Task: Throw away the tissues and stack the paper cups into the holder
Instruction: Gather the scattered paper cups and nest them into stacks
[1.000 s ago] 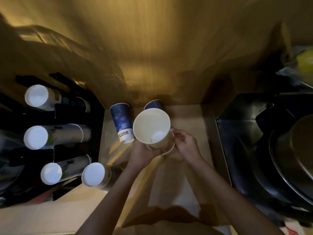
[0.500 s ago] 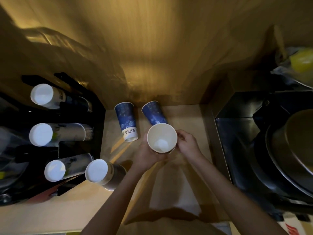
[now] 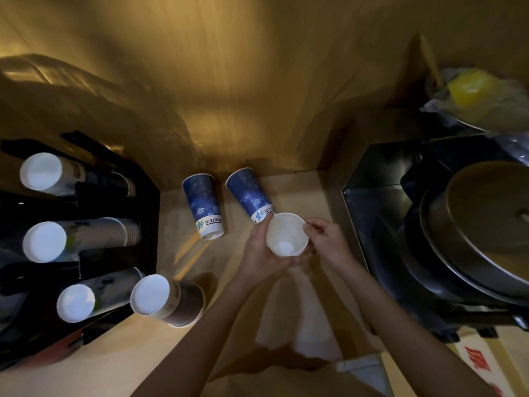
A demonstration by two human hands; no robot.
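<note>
I hold an upright white paper cup (image 3: 286, 234), mouth up, low over the wooden counter (image 3: 128, 362). My left hand (image 3: 259, 253) wraps its left side and bottom. My right hand (image 3: 326, 242) pinches its right rim and side. Two blue paper cups stand upside down behind it: one (image 3: 203, 206) to the left, one (image 3: 250, 194) just touching the held cup's far rim. A black cup holder (image 3: 148, 224) at the left carries three stacks of upside-down cups (image 3: 45, 242). Another upside-down cup stack (image 3: 166, 300) stands on the counter beside the holder. No tissue is visible.
A black appliance with a round metal lid (image 3: 486, 224) fills the right side. Above it sits a bin lined with plastic holding something yellow (image 3: 469, 87). A wooden wall (image 3: 229, 96) closes the back. Floor tiles show at the lower right.
Both hands have lowered the white cup toward the counter and moved it slightly right; it looks smaller and sits in front of the right blue cup.
</note>
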